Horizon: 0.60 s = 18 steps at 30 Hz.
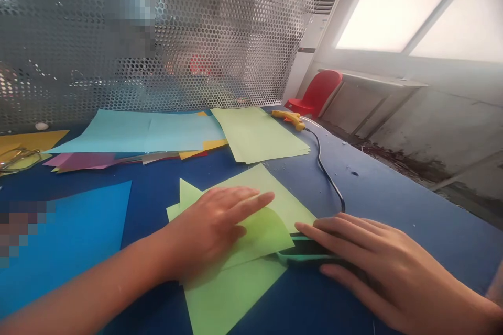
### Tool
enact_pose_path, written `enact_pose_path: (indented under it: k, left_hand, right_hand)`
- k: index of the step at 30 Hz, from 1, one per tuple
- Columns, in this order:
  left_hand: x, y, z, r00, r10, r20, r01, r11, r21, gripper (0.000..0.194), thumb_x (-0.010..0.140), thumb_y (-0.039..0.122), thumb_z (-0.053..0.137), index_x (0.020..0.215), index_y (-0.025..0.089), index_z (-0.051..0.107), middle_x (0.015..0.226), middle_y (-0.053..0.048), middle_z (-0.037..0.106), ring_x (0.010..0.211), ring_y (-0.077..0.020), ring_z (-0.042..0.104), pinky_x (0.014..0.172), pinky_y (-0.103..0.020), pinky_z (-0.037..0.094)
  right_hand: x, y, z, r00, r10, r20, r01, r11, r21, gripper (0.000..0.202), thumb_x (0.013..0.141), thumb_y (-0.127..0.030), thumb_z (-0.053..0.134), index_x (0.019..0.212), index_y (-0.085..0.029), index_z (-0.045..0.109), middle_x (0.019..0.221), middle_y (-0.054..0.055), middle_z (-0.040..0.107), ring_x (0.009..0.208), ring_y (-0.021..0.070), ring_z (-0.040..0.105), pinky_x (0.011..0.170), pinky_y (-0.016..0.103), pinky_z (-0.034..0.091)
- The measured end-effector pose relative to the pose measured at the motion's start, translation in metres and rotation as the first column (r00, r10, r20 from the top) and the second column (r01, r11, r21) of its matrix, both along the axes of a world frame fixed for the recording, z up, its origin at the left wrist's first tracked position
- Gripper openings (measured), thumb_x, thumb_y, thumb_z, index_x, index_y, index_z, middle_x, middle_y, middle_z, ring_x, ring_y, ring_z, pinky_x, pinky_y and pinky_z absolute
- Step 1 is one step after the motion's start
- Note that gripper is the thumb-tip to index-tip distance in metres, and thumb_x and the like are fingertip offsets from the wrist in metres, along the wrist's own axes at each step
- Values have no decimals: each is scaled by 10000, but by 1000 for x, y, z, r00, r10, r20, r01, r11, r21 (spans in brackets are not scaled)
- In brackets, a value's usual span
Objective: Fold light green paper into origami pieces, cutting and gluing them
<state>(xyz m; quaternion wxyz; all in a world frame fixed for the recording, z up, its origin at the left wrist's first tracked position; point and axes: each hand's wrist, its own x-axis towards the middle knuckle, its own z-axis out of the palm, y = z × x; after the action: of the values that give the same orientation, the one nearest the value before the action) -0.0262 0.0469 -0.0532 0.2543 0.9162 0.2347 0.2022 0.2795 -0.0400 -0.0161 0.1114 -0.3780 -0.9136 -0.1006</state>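
Note:
My left hand (220, 225) lies over light green paper sheets, its fingers stretched out and slightly apart. Under and beside it a curled green sheet (263, 238) bends up off the others. Another green sheet (236, 298) reaches toward me below, and a paler one (271, 183) extends behind the hand. To the right, my right hand (369, 256) is spread with long, straight fingers over a dark thing with teal edges (304, 248). Most of that thing is hidden, so its kind cannot be made out. Its left end meets the curled sheet.
A yellow glue gun (288, 119) with a black cord (328, 167) lies at the back right. Behind my hands are pale green sheets (259, 136) and light blue paper (157, 131). A blue sheet (86, 225) lies left. Perforated metal (196, 26) closes the back; a red chair (320, 91) stands beyond.

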Motion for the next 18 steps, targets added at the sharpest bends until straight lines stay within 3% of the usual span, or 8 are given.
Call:
enact_pose_path:
  k: [3,8,12,18]
  left_hand:
    - [0,3,2,996,8,-84,-13,999,-52,571,1119,555,297,1659,431,159,1729,27,291,1602,-226,247,1306,-530,168]
    - [2,6,8,979,-14,-205,-11,993,-121,818,1025,775,197,1676,322,-5,1746,-17,173,1613,-256,192,1306,-588,89]
    - [4,7,12,964,-14,-267,-26,989,-144,896,1010,791,141,1657,224,-108,1751,-38,97,1625,-238,104,1306,-574,51]
    - [7,5,15,946,-50,-321,-2,987,-161,854,1049,719,155,1666,139,42,1745,-54,75,1627,-224,73,1310,-537,-1]
  right_hand:
    - [-3,-2,-2,1000,12,-1,-12,1000,28,356,1107,-273,399,1391,-184,594,995,71,760,799,165,750,669,261,603]
    - [-7,-4,-2,1000,7,-20,-5,995,104,351,1120,-280,371,1345,-179,620,946,67,759,751,174,738,640,290,578]
    - [-8,-1,3,1000,28,5,-28,992,119,353,1123,-278,363,1329,-159,624,907,64,755,701,163,728,618,282,574]
    - [-1,2,2,998,60,-1,-60,996,59,347,1111,-261,388,1379,-160,584,953,79,756,752,172,735,655,282,583]
